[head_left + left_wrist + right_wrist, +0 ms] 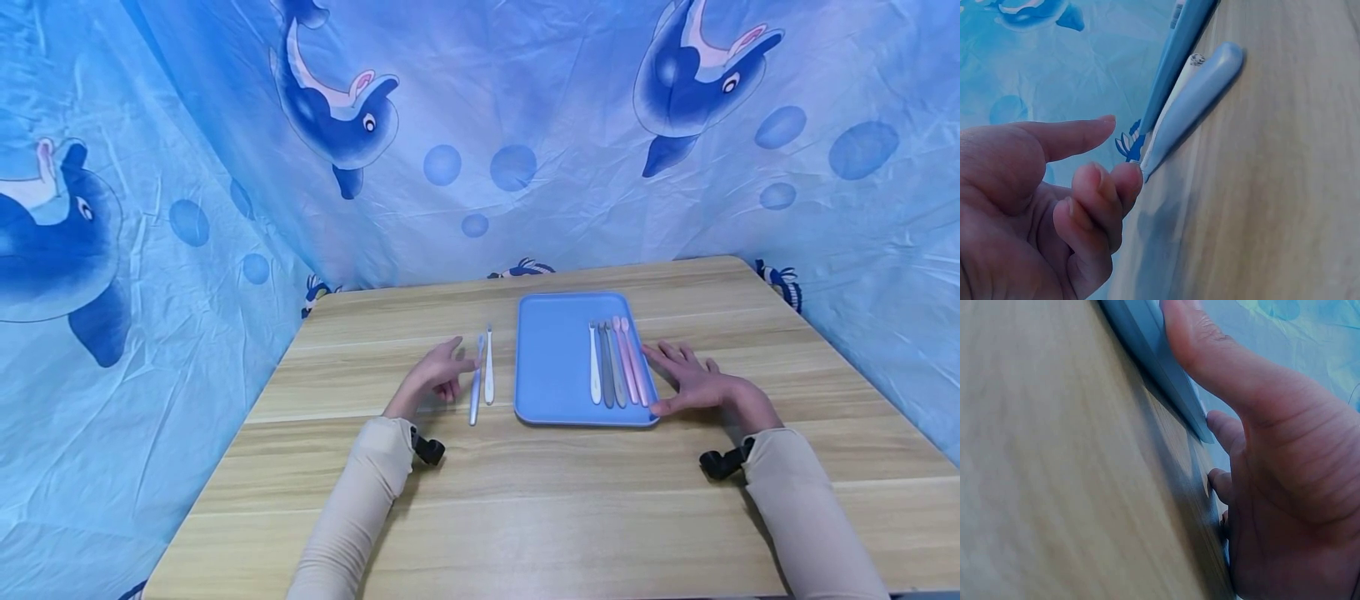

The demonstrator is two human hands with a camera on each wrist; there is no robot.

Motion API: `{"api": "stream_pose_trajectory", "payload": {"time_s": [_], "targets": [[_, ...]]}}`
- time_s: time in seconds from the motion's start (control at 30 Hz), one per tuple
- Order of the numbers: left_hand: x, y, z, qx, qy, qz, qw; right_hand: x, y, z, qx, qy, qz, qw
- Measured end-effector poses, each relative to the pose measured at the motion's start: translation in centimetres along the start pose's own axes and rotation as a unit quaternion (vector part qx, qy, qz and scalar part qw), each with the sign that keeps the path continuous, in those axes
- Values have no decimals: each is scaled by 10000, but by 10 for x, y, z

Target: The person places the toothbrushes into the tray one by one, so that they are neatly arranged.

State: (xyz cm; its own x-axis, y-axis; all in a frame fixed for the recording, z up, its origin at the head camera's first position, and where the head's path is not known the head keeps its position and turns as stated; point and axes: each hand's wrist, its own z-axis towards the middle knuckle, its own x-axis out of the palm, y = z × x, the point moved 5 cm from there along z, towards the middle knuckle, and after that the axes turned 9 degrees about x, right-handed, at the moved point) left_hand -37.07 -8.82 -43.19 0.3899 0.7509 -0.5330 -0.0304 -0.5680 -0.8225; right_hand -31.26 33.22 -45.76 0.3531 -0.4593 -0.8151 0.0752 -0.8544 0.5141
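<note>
On the wooden table, left of the tray, lie a light blue slim-handled utensil [475,396] and a white fork [489,375], side by side. My left hand [437,368] is at the blue utensil, a fingertip right by its thin neck; thumb and fingers stand apart in the left wrist view. My right hand [697,386] spreads along the right side of the blue tray [551,358], thumb at its near right corner. In the tray, at the right, lie a white fork [595,367], two grey forks [607,371] and two pink spoons [628,362], roughly parallel.
The wooden table [525,508] reaches to a blue curtain [480,125] printed with dolphins, behind and at both sides. A black wrist strap with a small camera [427,450] sits on the left sleeve, and a similar one [723,462] on the right.
</note>
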Motion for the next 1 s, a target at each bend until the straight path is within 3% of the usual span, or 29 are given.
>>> {"api": "stream_pose_trajectory", "payload": {"time_s": [0.4,0.6,1.0], "targets": [[8,4,1,5,402,248,9989,1,0,-1,-248,-22,234,9994],[11,4,0,143,590,422,9973,0,-1,-1,-199,-23,171,9997],[13,4,-1,-48,834,712,9940,-1,2,-1,-42,61,54,10000]]}}
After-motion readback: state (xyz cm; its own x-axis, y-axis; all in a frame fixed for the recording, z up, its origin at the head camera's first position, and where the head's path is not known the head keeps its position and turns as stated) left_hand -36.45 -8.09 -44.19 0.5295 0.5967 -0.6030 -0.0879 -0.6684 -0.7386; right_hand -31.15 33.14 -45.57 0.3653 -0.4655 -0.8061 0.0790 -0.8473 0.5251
